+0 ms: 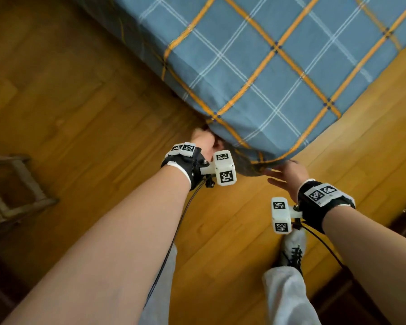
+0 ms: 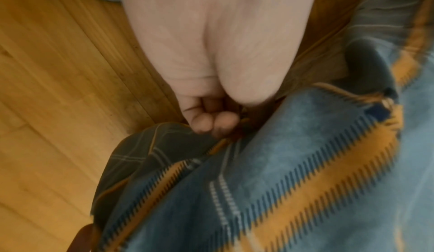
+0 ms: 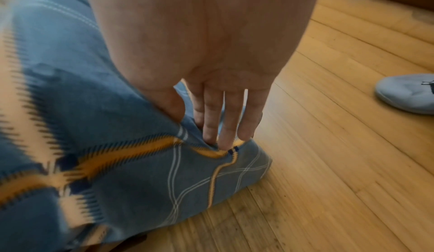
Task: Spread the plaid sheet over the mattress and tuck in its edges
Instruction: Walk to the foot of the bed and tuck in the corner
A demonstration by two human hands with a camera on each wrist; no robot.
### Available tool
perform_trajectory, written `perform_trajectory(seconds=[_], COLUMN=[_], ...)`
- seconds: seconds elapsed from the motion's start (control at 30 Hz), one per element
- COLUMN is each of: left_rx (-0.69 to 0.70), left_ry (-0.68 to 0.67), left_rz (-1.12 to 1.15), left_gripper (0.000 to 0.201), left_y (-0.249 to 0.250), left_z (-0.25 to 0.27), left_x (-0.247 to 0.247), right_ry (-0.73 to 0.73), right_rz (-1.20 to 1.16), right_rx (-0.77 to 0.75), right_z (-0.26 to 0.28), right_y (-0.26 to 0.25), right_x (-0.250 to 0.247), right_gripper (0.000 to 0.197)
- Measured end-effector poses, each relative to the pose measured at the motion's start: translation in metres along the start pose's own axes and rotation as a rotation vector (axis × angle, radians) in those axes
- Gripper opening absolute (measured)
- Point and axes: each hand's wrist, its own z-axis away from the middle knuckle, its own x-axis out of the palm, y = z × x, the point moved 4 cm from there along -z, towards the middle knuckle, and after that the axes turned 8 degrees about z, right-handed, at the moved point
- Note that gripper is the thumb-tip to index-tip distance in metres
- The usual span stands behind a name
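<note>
The floor [image 1: 80, 109] is wood, and the bed stands on it with one corner pointing at the person. The sheet [image 1: 267, 78] lies flat over the mattress top and wraps down both sides at that near corner, so spreading looks done and the step in hand is, I judge, tucking this corner. Loose cloth bunches under the corner's tip, between the two hands.

The left hand [image 1: 203, 141] is at the left side of the corner, low against the mattress edge. In its wrist view the fingers [image 2: 206, 122] are curled in at a dark fold of sheet; they appear to grip it, though the blur leaves the hold unclear.

The right hand [image 1: 287, 175] is at the right side of the corner. Its fingers [image 3: 225, 124] are straight and together, tips pressed into a crease of the sheet, grasping nothing.

Next, probably, the bunched cloth has to be pushed under the mattress with flat fingers while the left hand keeps the fold taut, then the side edges smoothed.

A shoe [image 3: 404, 92] rests on the floor nearby.
</note>
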Motion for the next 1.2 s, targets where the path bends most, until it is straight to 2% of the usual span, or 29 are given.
perform_trajectory(seconds=[0.07,0.1,0.23,0.37,0.5,0.6,0.67,0.77,0.87,0.9,0.97,1.03,1.07,1.13,1.2], left_rx=[-0.013,-0.001,0.017,0.092,0.049,-0.038,-0.147,-0.277,-0.347,-0.345,-0.251,-0.032,0.056,0.126,0.1], left_ry=[-0.001,0.025,0.059,0.024,0.191,0.194,0.15,0.013,-0.119,-0.12,0.019,0.243,0.274,0.138,-0.065], left_rz=[0.007,0.019,0.188,0.116,0.044,-0.09,-0.251,-0.502,-0.693,-0.717,-0.673,-0.492,-0.383,-0.209,-0.068], left_gripper=[0.014,0.019,0.015,0.004,0.014,0.012,0.013,0.014,0.011,0.011,0.016,0.015,0.014,0.014,0.018], left_y=[0.003,0.005,0.003,-0.023,-0.053,-0.066,-0.079,-0.098,-0.108,-0.108,-0.096,-0.07,-0.057,-0.041,-0.037], left_z=[-0.003,-0.005,-0.007,-0.006,-0.011,-0.01,-0.004,0.005,0.014,0.014,0.008,0.002,0.001,0.004,0.012], left_x=[0.001,0.002,0.004,-0.026,-0.082,-0.081,-0.072,-0.065,-0.068,-0.07,-0.076,-0.08,-0.077,-0.058,-0.034], right_ry=[-0.009,-0.01,-0.001,-0.009,0.002,0.013,0.004,-0.004,-0.004,-0.001,0.011,0.024,0.03,0.046,0.04], right_rz=[0.031,0.044,0.056,0.041,0.054,0.058,0.068,0.089,0.112,0.117,0.117,0.105,0.092,0.047,-0.001], right_rx=[-0.011,-0.018,-0.016,-0.023,-0.046,-0.047,-0.05,-0.062,-0.073,-0.076,-0.083,-0.088,-0.089,-0.076,-0.038], right_z=[-0.003,-0.005,-0.012,-0.006,-0.005,-0.009,-0.009,-0.009,-0.007,-0.007,-0.006,-0.006,-0.006,-0.007,-0.009], right_y=[-0.001,-0.002,0.003,0.004,0.003,0.005,0.007,0.008,0.007,0.007,0.004,0.003,0.002,0.003,0.004], right_x=[-0.001,-0.003,-0.006,-0.003,-0.002,-0.005,-0.005,-0.004,-0.005,-0.005,-0.005,-0.006,-0.007,-0.009,-0.011], right_gripper=[0.02,0.025,0.036,0.032,0.032,0.037,0.038,0.033,0.032,0.032,0.033,0.035,0.035,0.036,0.035])
